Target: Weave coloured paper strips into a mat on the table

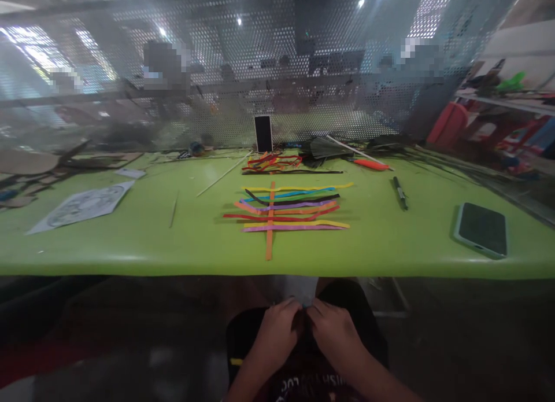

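Note:
Below the table's front edge, over my lap, my left hand (280, 328) and my right hand (333, 328) meet with curled fingertips. A tiny bluish bit shows between them, too small to name. Closest on the table above lie several coloured strips (303, 219), yellow, blue, black, purple, orange, red and pink, laid roughly side by side. They cross one upright orange strip (269, 249). Behind them is a tangle of red and yellow strips (277, 160), with a dark strip (295, 172) in front of it.
On the green table (143, 251) lie a patterned paper sheet (87, 204), thin sticks (223, 174), a pen (399, 192), a phone (481, 229) and an orange-handled tool (371, 165). A dark-screened upright device (263, 134) stands by the perforated metal screen (208, 113).

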The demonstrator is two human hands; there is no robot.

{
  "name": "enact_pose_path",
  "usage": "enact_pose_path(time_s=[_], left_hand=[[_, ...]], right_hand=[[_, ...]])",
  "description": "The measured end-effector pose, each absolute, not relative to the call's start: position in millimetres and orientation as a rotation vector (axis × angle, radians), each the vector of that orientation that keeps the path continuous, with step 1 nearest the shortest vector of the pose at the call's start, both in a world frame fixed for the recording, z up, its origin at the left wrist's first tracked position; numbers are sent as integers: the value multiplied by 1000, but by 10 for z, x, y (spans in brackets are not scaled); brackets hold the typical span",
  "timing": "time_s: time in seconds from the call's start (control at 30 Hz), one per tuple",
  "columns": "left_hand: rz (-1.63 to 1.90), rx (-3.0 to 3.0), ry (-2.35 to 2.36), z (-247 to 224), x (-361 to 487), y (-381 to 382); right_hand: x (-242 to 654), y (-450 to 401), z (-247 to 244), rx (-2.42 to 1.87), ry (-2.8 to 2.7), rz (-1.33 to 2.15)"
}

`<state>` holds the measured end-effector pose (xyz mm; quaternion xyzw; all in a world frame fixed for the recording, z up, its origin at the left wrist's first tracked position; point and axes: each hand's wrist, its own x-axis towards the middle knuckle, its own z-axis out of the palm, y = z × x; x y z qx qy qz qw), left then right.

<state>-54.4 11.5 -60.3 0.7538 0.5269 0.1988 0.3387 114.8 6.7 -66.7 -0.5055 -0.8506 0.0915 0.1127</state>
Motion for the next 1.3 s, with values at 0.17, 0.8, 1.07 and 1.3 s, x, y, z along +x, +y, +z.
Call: enact_pose_path(time_s=[0.17, 0.8, 1.07, 1.3], left_hand=[[463, 1972, 1398, -572, -491, 121], [366, 1978, 1385, -503, -536, 137], [452, 1994, 1434, -504, -468, 132], [663, 1975, 1223, -426, -538, 105]], right_hand=[[1172, 90, -630, -1536, -2441, 251], [1173, 81, -559, -1559, -2364, 468], [1192, 82, -387, -1637, -2182, 770], [1260, 79, -279, -1545, -2278, 813]])
